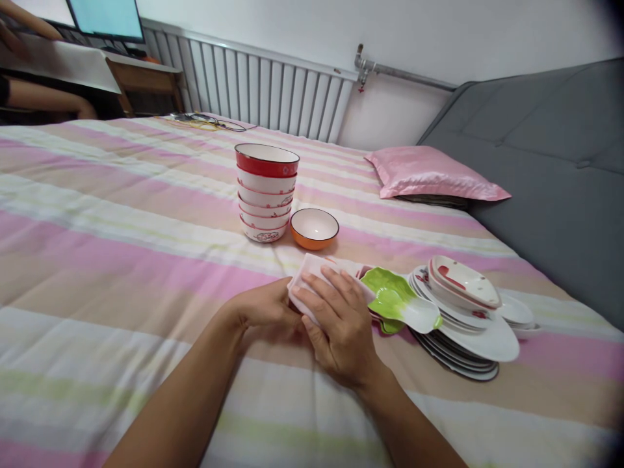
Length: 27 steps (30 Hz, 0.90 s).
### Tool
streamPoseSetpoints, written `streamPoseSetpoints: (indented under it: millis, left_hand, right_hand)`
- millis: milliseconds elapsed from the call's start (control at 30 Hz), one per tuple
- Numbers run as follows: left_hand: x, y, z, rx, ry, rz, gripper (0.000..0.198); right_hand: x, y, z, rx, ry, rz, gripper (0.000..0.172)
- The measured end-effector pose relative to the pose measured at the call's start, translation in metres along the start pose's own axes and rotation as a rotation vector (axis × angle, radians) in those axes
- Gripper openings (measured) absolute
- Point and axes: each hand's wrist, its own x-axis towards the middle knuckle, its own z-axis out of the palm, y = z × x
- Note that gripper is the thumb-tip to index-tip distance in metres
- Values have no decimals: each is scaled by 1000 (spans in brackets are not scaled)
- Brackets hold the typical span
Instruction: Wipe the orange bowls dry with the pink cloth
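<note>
A light pink cloth [312, 265] is bunched in front of me, just nearer than the small orange bowl [314, 244]. My right hand [341, 325] lies over the cloth, fingers curved across it. From the left, my left hand [266, 305] reaches in under the cloth's edge with its fingers curled. What it grips there is hidden by the cloth and my right hand. Close to the right hand lie green leaf-shaped dishes [387, 289], with a stack of white plates [502, 344] beyond them. Small white dishes [468, 283] top that stack.
A tall stack of red and white bowls [266, 195] stands on the striped bedspread [121, 260]. Further back are a pink pillow [433, 172], a grey headboard [546, 130], cables [209, 121] and a radiator [253, 84]. Another person [43, 107] sits by a desk at far left.
</note>
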Motion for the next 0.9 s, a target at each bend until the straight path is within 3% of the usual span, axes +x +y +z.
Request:
streamPoseSetpoints:
  millis: [200, 433, 533, 700, 900]
  left_hand:
    - [-1, -6, -3, 5, -290, -81, 12]
    - [1, -9, -1, 51, -401, -115, 28]
    - [2, -10, -2, 32, -418, -133, 34]
    - [2, -7, -1, -51, -419, -122, 26]
    - [3, -7, -3, -74, -317, -42, 19]
  right_hand:
    - [0, 8, -5, 182, 59, 199, 32]
    - [4, 25, -8, 663, 126, 555, 29]
    - [5, 30, -6, 759, 141, 623, 29]
    - [2, 29, -5, 724, 161, 612, 30]
    - [-1, 21, -5, 375, 112, 328, 34]
